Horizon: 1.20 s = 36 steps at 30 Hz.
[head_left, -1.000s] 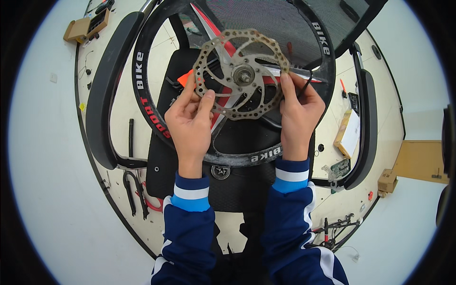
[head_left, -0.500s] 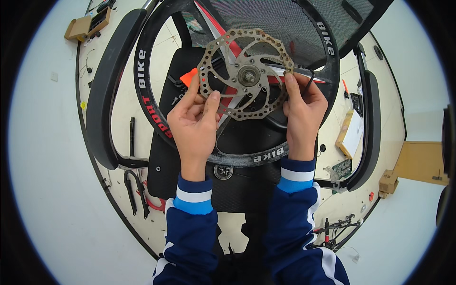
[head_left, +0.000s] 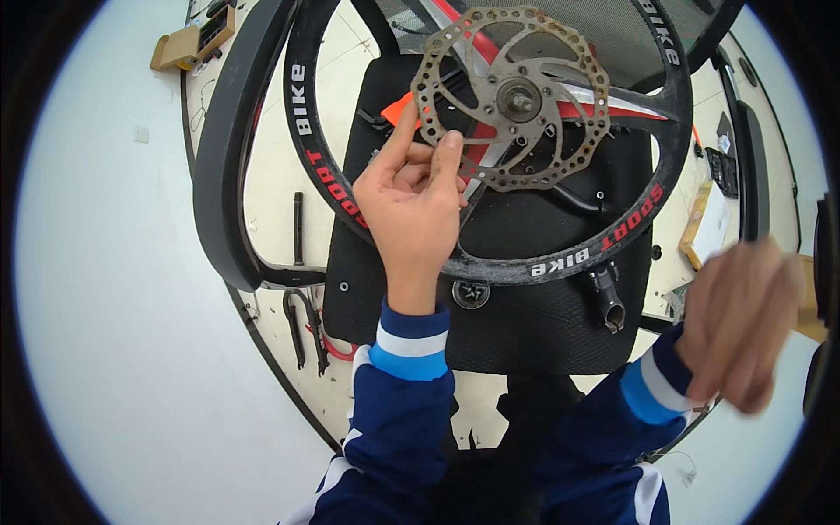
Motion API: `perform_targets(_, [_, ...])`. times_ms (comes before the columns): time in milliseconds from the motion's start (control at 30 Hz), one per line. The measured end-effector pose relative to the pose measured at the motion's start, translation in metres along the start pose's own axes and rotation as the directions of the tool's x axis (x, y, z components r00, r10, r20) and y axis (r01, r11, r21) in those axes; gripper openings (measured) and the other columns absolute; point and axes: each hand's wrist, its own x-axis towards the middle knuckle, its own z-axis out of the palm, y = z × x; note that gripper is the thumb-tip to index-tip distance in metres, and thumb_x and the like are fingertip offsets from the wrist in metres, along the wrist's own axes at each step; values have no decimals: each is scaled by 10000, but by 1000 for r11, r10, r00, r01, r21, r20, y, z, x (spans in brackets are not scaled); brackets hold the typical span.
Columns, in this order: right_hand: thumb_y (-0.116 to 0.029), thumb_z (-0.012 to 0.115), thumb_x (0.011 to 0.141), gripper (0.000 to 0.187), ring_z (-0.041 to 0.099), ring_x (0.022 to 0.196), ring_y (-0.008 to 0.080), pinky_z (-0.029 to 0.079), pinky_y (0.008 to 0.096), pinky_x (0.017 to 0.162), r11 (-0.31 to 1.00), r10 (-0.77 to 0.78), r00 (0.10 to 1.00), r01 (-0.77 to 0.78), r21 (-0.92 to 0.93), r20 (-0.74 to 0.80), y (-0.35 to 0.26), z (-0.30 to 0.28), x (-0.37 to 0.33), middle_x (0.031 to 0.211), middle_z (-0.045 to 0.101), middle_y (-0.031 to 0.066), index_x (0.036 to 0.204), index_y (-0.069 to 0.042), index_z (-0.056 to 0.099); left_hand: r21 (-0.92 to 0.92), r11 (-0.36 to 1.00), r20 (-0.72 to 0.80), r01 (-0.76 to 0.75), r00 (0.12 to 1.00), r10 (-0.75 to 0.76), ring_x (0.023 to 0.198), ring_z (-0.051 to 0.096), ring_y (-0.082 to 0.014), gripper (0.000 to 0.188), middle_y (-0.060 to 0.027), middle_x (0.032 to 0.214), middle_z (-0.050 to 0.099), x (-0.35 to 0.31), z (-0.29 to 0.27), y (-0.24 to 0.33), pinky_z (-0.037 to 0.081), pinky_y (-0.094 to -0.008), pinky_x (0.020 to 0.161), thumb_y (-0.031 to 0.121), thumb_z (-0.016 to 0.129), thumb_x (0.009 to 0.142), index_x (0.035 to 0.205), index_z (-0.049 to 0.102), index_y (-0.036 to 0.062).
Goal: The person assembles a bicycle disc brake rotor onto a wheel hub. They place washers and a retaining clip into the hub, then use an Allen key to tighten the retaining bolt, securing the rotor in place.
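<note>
Brake rotor (head_left: 573,162) sits in front of the wheel (head_left: 499,269), axle end (head_left: 521,104) showing at its centre, all above the chair seat (head_left: 551,337). Left hand (head_left: 416,192): thumb and forefinger clamped on the rotor's lower-left rim. Right hand (head_left: 739,324): well apart from the rotor, blurred; cannot tell whether its fingers are together. Progress (judgement only): rotor and axle appear lined up; whether bolts fix the rotor is unclear, so remaining work is uncertain. Round metal part (head_left: 471,295) lies separate, near the wheel.
</note>
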Motion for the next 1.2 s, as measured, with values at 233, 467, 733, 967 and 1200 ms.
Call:
perform_targets(233, [-138, 653, 955, 247, 549, 451, 109, 379, 228, 378, 822, -367, 928, 293, 488, 62, -4, 46, -19, 682, 662, 57, 712, -99, 668, 30, 999, 8, -17, 1000, 17, 589, 631, -72, 514, -56, 791, 669, 3, 0, -1, 514, -202, 489, 39, 724, 925, 1400, 551, -51])
perform_targets(467, [-162, 563, 1002, 183, 552, 631, 149, 390, 230, 598, 647, -376, 858, 514, 563, -351, -13, 68, -107, 743, 560, 45, 836, -89, 548, 37, 999, 10, -27, 1000, 27, 578, 584, -50, 514, -40, 767, 650, 2, -2, -1, 470, -184, 496, 43, 726, 928, 1399, 549, -62])
perform_targets(733, [-150, 464, 1045, 132, 479, 759, 157, 345, 219, 775, 529, -255, 646, 716, 456, -719, -25, 118, -104, 849, 412, 32, 930, -107, 416, 40, 999, -21, -10, 1000, 11, 583, 588, -50, 504, -27, 758, 633, 1, -3, 2, 460, -186, 478, 7, 719, 922, 1398, 562, -41])
perform_targets(967, [-56, 555, 959, 183, 471, 502, 114, 352, 219, 464, 228, -309, 814, 565, 793, -491, -26, 113, -50, 695, 539, 63, 780, -92, 545, 18, 1000, -20, 4, 1000, -4, 567, 574, -44, 496, -30, 745, 649, 0, 3, 2, 447, -184, 480, 8, 715, 925, 1390, 557, -66])
perform_targets(1200, [-112, 448, 1022, 274, 275, 389, 115, 208, 268, 387, 195, -582, 668, 668, 718, -464, -5, 90, -16, 643, 462, 35, 761, -134, 371, -26, 999, -9, 30, 1000, -30, 573, 565, -55, 539, -21, 766, 639, 0, 2, 2, 445, -199, 498, 11, 732, 911, 1408, 538, -67])
